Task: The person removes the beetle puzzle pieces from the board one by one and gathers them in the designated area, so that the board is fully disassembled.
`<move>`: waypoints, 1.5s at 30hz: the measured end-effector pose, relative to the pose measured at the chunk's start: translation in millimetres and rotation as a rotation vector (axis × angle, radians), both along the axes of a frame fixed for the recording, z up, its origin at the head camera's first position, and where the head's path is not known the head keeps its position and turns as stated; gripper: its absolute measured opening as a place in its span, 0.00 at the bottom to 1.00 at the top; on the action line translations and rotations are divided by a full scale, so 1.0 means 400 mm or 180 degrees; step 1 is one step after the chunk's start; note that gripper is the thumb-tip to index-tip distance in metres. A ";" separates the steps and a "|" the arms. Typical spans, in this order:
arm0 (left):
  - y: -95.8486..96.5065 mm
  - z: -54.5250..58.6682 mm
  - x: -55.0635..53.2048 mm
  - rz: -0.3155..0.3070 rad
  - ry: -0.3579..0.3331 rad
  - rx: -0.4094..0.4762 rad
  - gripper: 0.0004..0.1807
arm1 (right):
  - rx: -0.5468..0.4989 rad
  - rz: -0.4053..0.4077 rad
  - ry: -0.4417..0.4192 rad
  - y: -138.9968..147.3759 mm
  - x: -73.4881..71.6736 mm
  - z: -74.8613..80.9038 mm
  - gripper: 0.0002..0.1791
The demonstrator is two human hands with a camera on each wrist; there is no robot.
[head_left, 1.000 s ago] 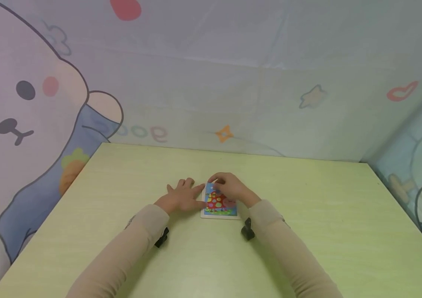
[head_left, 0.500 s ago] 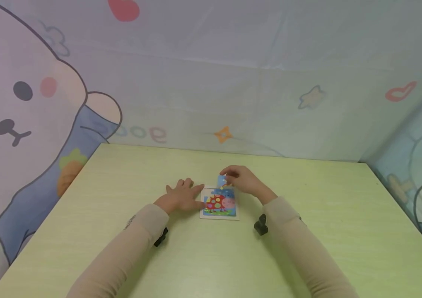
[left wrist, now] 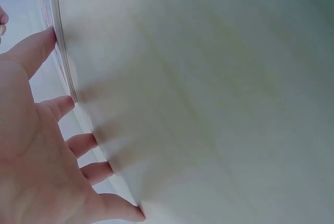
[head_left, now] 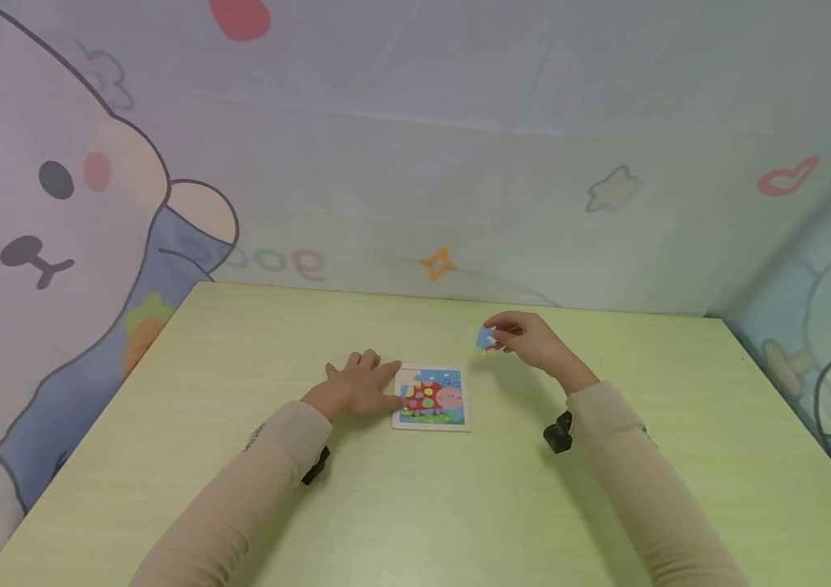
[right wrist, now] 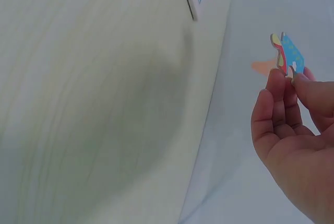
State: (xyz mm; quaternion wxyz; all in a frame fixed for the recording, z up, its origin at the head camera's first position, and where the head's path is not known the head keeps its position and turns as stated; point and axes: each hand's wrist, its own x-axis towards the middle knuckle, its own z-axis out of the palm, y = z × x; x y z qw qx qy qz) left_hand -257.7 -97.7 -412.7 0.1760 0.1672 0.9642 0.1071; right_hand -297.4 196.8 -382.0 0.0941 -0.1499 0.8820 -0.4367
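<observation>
A small square jigsaw puzzle board [head_left: 415, 427] with a white rim lies on the table, showing a red spotted ladybug on blue. At its upper left is a pale gap without picture. My left hand [head_left: 358, 390] rests at the board's left side with fingers spread, thumb on its left edge and index fingertip by the top left corner. In the left wrist view, its fingertips touch the tabletop and the board [left wrist: 65, 59]. Right of and beyond the board, my right hand [head_left: 538, 344] pinches a blue puzzle piece [right wrist: 293, 54] with red and yellow parts, raised above the table.
The pale yellow-green table [head_left: 415, 514] reaches back to a printed cloth backdrop [head_left: 400, 163] with a cartoon bear on the left. A second cloth wall [head_left: 826, 326] stands at the right side. Black wrist cameras [head_left: 558, 432] hang under both sleeves.
My right hand has lifted the puzzle piece out of the board's upper left and carried it right and away from the board. The left hand has stayed in place.
</observation>
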 end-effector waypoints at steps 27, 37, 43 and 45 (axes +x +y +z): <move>-0.003 -0.001 0.002 0.0009 0.0017 0.0091 0.41 | 0.0181 -0.0229 -0.0111 0.140 -0.004 -0.045 0.15; -0.005 -0.001 0.000 0.0000 0.0011 0.0104 0.41 | 0.0212 -0.0380 -0.0107 0.180 -0.014 -0.055 0.17; -0.006 -0.005 -0.002 -0.0002 0.0018 0.0103 0.41 | 0.0209 -0.0478 -0.0209 0.195 -0.020 -0.073 0.16; -0.006 -0.006 -0.002 -0.0006 0.0020 0.0104 0.41 | 0.0231 -0.0489 -0.0255 0.200 -0.020 -0.078 0.16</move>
